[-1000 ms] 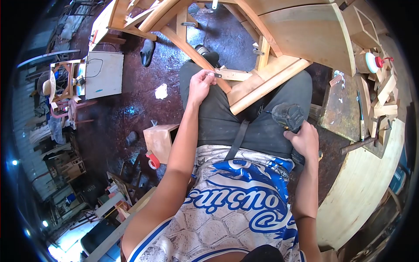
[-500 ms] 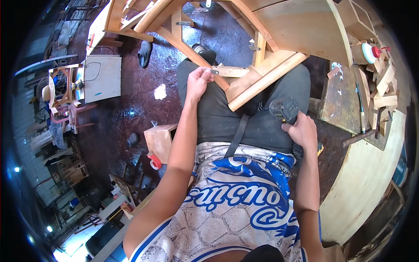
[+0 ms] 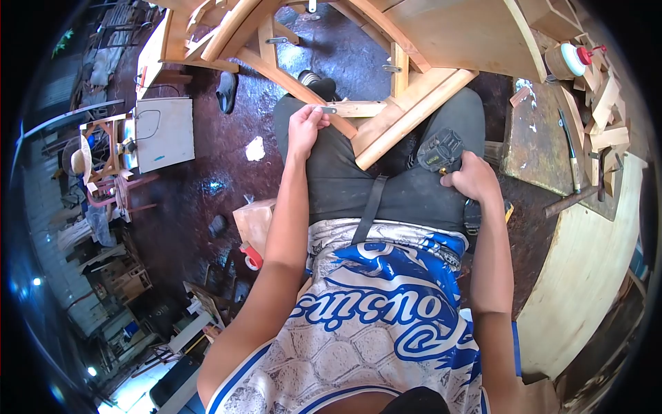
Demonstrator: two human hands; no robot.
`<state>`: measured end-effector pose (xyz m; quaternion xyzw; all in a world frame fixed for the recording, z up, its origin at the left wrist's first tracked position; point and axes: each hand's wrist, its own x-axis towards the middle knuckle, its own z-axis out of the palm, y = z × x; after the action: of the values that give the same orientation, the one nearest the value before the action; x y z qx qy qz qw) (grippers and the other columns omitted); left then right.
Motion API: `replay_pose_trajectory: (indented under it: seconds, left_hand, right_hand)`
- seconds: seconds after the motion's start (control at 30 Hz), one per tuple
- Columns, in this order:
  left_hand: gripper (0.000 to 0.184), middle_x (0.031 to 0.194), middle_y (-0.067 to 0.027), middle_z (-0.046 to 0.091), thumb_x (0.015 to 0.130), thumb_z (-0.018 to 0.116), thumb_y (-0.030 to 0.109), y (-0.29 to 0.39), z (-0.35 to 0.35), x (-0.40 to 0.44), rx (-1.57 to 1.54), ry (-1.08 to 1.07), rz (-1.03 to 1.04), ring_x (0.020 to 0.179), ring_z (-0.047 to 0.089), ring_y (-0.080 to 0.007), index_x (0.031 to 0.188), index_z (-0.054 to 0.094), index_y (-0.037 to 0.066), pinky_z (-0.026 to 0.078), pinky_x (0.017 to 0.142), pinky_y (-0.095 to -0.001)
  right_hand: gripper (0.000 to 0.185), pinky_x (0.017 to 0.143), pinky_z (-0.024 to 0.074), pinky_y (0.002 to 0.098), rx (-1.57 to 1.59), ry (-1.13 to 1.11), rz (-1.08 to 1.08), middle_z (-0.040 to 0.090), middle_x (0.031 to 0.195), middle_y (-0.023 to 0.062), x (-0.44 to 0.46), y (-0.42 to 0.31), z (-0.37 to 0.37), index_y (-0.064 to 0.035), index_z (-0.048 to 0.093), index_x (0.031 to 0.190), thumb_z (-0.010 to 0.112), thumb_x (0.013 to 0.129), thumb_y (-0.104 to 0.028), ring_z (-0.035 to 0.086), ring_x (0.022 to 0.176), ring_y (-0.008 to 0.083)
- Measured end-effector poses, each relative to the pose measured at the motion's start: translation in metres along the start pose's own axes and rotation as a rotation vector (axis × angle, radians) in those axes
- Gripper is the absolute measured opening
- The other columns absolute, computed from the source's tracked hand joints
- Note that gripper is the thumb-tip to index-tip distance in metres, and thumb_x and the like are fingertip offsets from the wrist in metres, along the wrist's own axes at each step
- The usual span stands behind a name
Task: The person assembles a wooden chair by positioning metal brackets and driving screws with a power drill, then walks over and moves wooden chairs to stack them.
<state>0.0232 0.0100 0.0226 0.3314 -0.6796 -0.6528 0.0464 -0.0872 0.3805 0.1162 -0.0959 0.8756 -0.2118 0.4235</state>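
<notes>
Between its thumb and fingers, my left hand (image 3: pixel 305 128) pinches a small metal plate (image 3: pixel 328 110) beside a slanting rail of the wooden frame (image 3: pixel 407 110). My right hand (image 3: pixel 473 178) is wrapped round a dark power drill (image 3: pixel 440 150), held over my right thigh. The frame rests across my lap, its near corner pointing at me. Two similar metal plates are fixed on its parts, one at the upper left (image 3: pixel 276 41) and one at the upper middle (image 3: pixel 392 68).
A glue bottle (image 3: pixel 567 60) and wood offcuts (image 3: pixel 609 138) lie at the right, near a worn board (image 3: pixel 538 148) with a brush. A wooden box (image 3: pixel 255 222) and red tape (image 3: pixel 252 257) are left of my lap. A slipper (image 3: pixel 226 92) lies on the floor.
The view has shifted slightly, and the frame appears a little higher and further left. The drill in my right hand has turned a little. Both hands keep their holds.
</notes>
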Motion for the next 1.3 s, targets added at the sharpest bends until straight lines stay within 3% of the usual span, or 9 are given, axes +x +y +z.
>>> replay_pose_trajectory:
  seconds: [0.27,0.57,0.77,0.87,0.93,1.0,1.07,1.13,1.3]
  left_hand:
    - [0.018,0.083,-0.0042,0.068,0.102,0.055,0.013,0.003,0.001,-0.001,-0.012,0.007,-0.019,0.072,0.063,-0.0103,0.102,0.068,0.000,0.052,0.071,-0.0250]
    - [0.018,0.084,-0.0019,0.068,0.103,0.055,0.016,0.004,0.000,-0.001,-0.023,-0.022,-0.032,0.073,0.063,-0.0089,0.100,0.068,0.003,0.052,0.074,-0.0237]
    - [0.019,0.084,-0.0029,0.068,0.102,0.054,0.014,0.006,0.000,-0.003,-0.020,-0.010,-0.027,0.073,0.063,-0.0096,0.101,0.068,0.001,0.053,0.073,-0.0248]
    - [0.020,0.083,-0.0040,0.068,0.102,0.053,0.012,0.006,0.000,-0.004,-0.037,0.003,-0.023,0.072,0.063,-0.0103,0.102,0.068,-0.001,0.053,0.072,-0.0256]
    - [0.021,0.083,-0.0039,0.068,0.102,0.053,0.013,0.005,0.000,-0.003,-0.051,0.009,-0.021,0.072,0.063,-0.0103,0.102,0.068,-0.001,0.054,0.072,-0.0257]
    - [0.020,0.082,-0.0037,0.068,0.102,0.055,0.014,0.003,-0.003,-0.005,-0.053,0.002,0.002,0.072,0.063,-0.0101,0.101,0.069,-0.001,0.054,0.072,-0.0259]
    - [0.018,0.083,-0.0033,0.068,0.101,0.058,0.014,0.003,-0.004,-0.007,-0.064,0.004,0.000,0.073,0.063,-0.0102,0.102,0.068,0.000,0.054,0.073,-0.0258]
    - [0.015,0.084,-0.0028,0.068,0.099,0.060,0.015,0.003,-0.003,-0.006,-0.079,-0.004,0.001,0.074,0.064,-0.0104,0.102,0.068,0.002,0.053,0.075,-0.0256]
    - [0.013,0.084,-0.0015,0.067,0.094,0.068,0.014,-0.005,-0.002,-0.002,0.065,-0.024,0.107,0.074,0.061,-0.0092,0.099,0.069,0.002,0.050,0.071,-0.0237]
  right_hand:
    - [0.058,0.095,0.0498,0.0427,-0.002,0.000,0.024,0.069,0.112,0.0274,0.005,0.006,0.003,0.0047,0.068,0.110,0.080,0.062,-0.025,0.066,0.110,0.0397]
    - [0.054,0.085,0.0520,0.0422,0.014,0.000,0.020,0.072,0.095,0.0247,0.010,0.012,0.005,0.0067,0.068,0.106,0.081,0.062,-0.023,0.070,0.094,0.0385]
    - [0.053,0.084,0.0521,0.0383,0.004,0.082,-0.081,0.071,0.094,0.0234,0.000,0.019,0.008,0.0052,0.069,0.104,0.082,0.063,-0.025,0.070,0.093,0.0328]
    - [0.050,0.086,0.0522,0.0358,0.028,0.027,-0.029,0.073,0.101,0.0191,-0.016,0.020,0.003,0.0043,0.068,0.108,0.082,0.065,-0.016,0.070,0.096,0.0268]
    - [0.051,0.088,0.0513,0.0379,0.310,0.066,-0.091,0.073,0.102,0.0207,-0.018,0.046,0.009,0.0034,0.068,0.109,0.082,0.064,-0.019,0.070,0.097,0.0318]
    - [0.051,0.087,0.0510,0.0342,0.698,0.125,-0.203,0.072,0.104,0.0072,-0.041,0.051,0.003,0.0003,0.067,0.116,0.080,0.068,-0.001,0.066,0.091,0.0181]
    - [0.050,0.087,0.0506,0.0341,0.781,0.223,-0.190,0.070,0.106,0.0056,-0.059,0.072,-0.010,-0.0003,0.066,0.118,0.080,0.070,-0.001,0.064,0.093,0.0176]
    - [0.045,0.085,0.0509,0.0329,0.896,0.466,-0.189,0.069,0.103,0.0060,-0.075,0.102,-0.015,0.0008,0.066,0.115,0.080,0.073,-0.002,0.064,0.094,0.0185]
    - [0.020,0.066,0.0501,0.0302,0.972,1.096,-0.309,0.065,0.083,0.0044,-0.080,0.150,-0.034,-0.0013,0.067,0.099,0.075,0.081,0.000,0.060,0.070,0.0155]
